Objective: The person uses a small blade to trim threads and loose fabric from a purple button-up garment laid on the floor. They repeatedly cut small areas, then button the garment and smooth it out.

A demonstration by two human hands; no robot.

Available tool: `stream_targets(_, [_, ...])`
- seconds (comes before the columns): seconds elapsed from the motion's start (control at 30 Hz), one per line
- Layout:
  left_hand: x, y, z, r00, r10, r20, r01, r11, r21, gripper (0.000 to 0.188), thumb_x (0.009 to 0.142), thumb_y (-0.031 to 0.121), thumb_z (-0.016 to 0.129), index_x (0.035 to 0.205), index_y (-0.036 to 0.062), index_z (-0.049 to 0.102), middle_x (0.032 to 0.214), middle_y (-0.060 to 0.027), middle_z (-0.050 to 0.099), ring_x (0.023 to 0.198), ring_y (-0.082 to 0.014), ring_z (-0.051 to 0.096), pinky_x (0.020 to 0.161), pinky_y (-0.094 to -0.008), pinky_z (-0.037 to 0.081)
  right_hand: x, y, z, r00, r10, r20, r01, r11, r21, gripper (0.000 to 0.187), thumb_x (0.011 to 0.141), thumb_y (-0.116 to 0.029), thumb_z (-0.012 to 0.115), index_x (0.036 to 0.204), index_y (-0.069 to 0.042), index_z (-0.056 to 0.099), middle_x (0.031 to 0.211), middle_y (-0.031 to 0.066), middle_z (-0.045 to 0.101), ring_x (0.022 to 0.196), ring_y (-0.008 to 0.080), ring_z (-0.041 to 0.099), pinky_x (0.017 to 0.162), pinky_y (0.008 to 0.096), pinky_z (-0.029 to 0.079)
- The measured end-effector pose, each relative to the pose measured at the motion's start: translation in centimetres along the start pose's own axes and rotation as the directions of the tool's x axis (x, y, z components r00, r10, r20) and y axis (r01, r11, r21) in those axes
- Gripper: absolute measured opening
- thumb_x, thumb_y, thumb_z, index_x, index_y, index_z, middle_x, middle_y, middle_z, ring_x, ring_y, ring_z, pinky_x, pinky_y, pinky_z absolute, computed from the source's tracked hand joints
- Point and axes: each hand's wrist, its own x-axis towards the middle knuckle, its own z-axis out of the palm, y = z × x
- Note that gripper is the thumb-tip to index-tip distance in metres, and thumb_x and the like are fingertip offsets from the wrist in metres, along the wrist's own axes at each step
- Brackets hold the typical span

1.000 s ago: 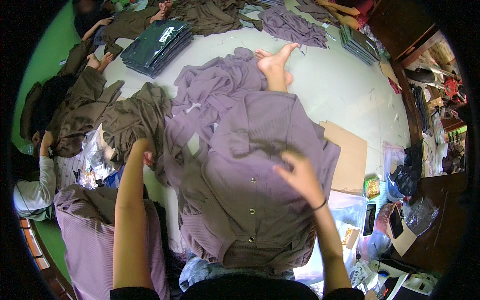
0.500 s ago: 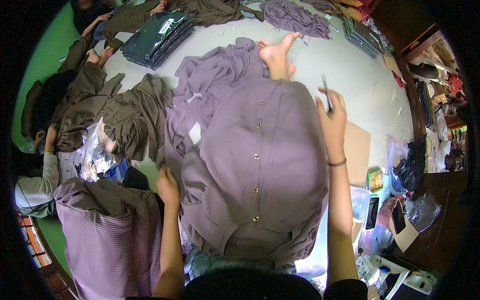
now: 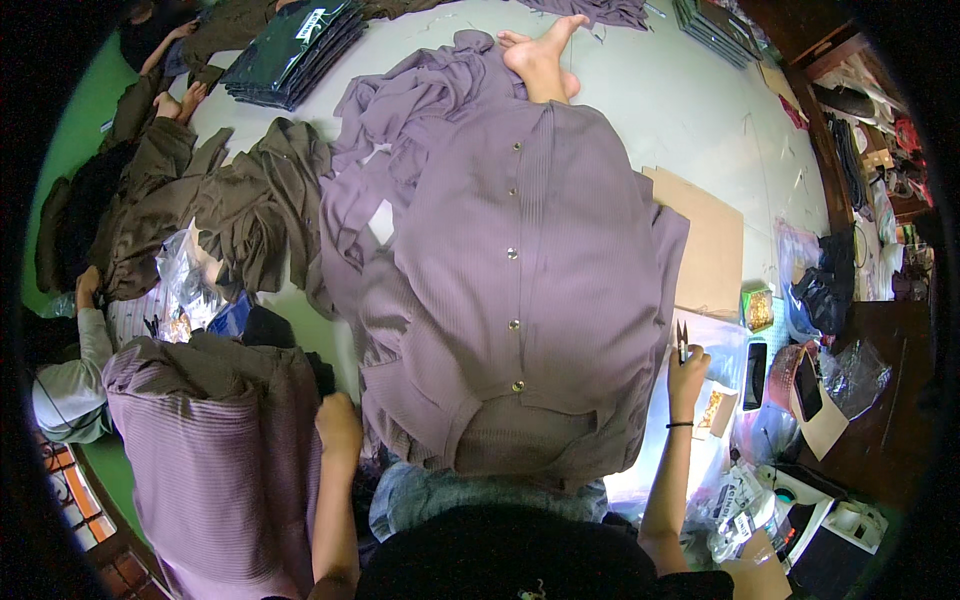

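A mauve button-front shirt (image 3: 585,270) lies spread over my lap, its row of metal snaps or buttons running down the middle. My right hand (image 3: 687,375), beside the shirt's lower right edge, is closed round small thread snips (image 3: 683,342), blades pointing up. Between the shirt and a standing bundle of mauve ribbed cloth (image 3: 215,450) is my left hand (image 3: 338,428). Its fingers are curled in, and what they hold, if anything, is hidden. More crumpled mauve cloth (image 3: 400,110) lies beyond the shirt, next to my bare foot (image 3: 540,60).
Dark olive garments (image 3: 255,200) lie to the left, near another person's arm (image 3: 92,320). A stack of dark packaged items (image 3: 295,60) stands at the far left. At right are cardboard (image 3: 705,240), a phone (image 3: 755,362), a small yellow-green box (image 3: 758,308) and plastic bags (image 3: 855,380).
My right hand has come down and back from the shirt's upper right side with the snips. My left hand has left the shirt's left edge and lowered slightly. The view has shifted.
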Motion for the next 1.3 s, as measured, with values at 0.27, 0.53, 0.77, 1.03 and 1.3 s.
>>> stream_targets(0.27, [-2.0,8.0,-9.9,0.701,0.34,-0.627,-0.651,0.664,-0.368,0.009,0.076,0.011,0.061,0.078,0.0017,0.06,0.072,-0.0123,0.059,0.062,-0.0267,0.057,0.056,-0.0329,0.045,-1.6,-3.8,-2.9,0.971,-0.216,-0.104,0.203,0.971,-0.124,0.031,0.072,-0.017,0.064,0.093,0.001,0.05,0.089,0.0188,0.051,0.083,0.0341,0.051,0.072,0.0397,0.043])
stream_targets(0.53, [-3.9,13.8,-6.3,0.559,0.768,-0.314,-0.815,0.438,-0.38,0.023,0.069,0.012,0.064,0.089,0.0025,0.057,0.086,-0.0122,0.055,0.084,-0.0299,0.053,0.076,-0.0374,0.043,-8.4,-17.4,-8.4,0.493,-0.846,0.204,0.674,0.52,0.525,0.023,0.07,-0.013,0.064,0.088,-0.004,0.053,0.083,0.0102,0.053,0.079,0.0276,0.053,0.07,0.036,0.044])
stream_targets(0.77, [-2.7,11.0,-5.9,0.514,0.849,-0.123,-0.79,0.412,-0.455,0.018,0.07,0.006,0.06,0.088,0.0029,0.055,0.083,-0.0112,0.054,0.081,-0.0313,0.054,0.071,-0.0403,0.043,-8.8,-18.2,-7.4,0.381,-0.877,0.292,0.747,0.478,0.463,0.021,0.071,-0.014,0.062,0.087,-0.003,0.053,0.079,0.0097,0.053,0.075,0.0267,0.054,0.066,0.0359,0.044])
stream_targets(1.03, [-4.0,13.0,-5.3,0.503,0.769,-0.394,-0.862,0.419,-0.285,0.021,0.067,0.009,0.064,0.086,0.0039,0.056,0.087,-0.0097,0.056,0.08,-0.0284,0.054,0.072,-0.0379,0.043,-9.0,-17.7,-8.6,0.604,-0.726,0.331,0.382,0.627,0.679,0.011,0.074,-0.008,0.062,0.081,-0.002,0.056,0.071,0.0073,0.055,0.063,0.0183,0.055,0.058,0.0267,0.044])
stream_targets(1.3, [-3.4,11.8,-4.0,0.341,0.803,-0.49,-0.937,0.249,-0.243,0.019,0.066,0.008,0.06,0.083,0.0025,0.059,0.085,-0.0098,0.058,0.082,-0.0264,0.057,0.073,-0.0349,0.047,-10.4,-18.9,-8.5,0.65,-0.689,0.321,0.268,0.602,0.752,0.015,0.074,-0.006,0.061,0.088,-0.001,0.057,0.075,0.0073,0.056,0.063,0.0148,0.056,0.057,0.025,0.044])
